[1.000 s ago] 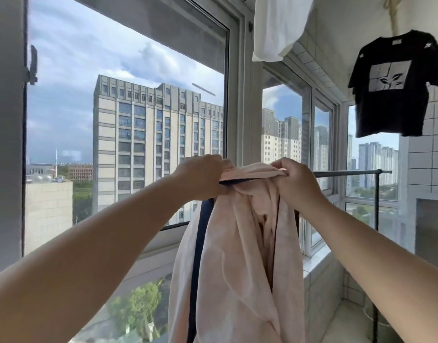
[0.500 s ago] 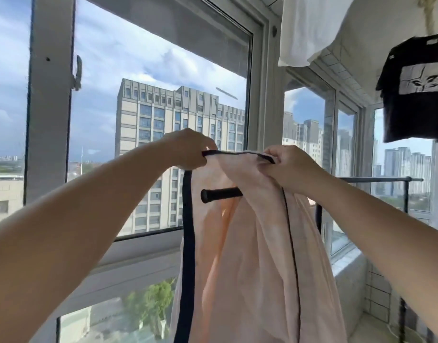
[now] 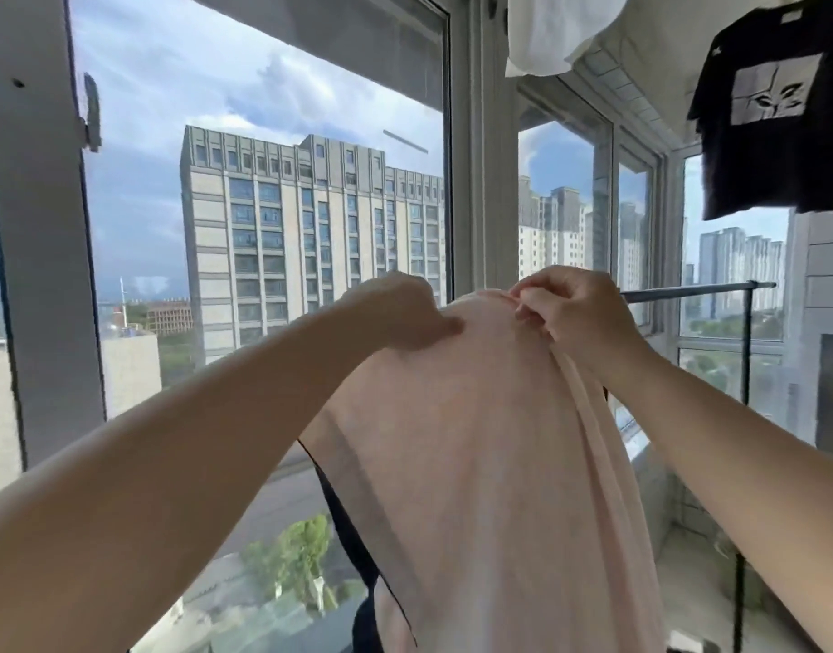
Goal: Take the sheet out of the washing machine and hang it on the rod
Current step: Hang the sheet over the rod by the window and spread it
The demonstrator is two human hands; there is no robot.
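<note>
Sheet [image 3: 475, 440] now draped over rod [image 3: 687, 290], covering its end; left hand [image 3: 395, 313], right hand [image 3: 570, 308] pinch top fold.

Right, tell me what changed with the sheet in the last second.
The sheet came up off the rod half a second ago, baring the rod's near end, and now lies draped over it again, hiding that end. The left hand and right hand grip its top throughout. The black shirt hangs unchanged.

One pink sheet [image 3: 490, 454], one dark rod [image 3: 687, 291], two hands, left hand [image 3: 395, 313] and right hand [image 3: 574, 313], one black T-shirt [image 3: 772, 106], one white cloth [image 3: 555, 30] overhead, one window handle [image 3: 91, 113]
</note>
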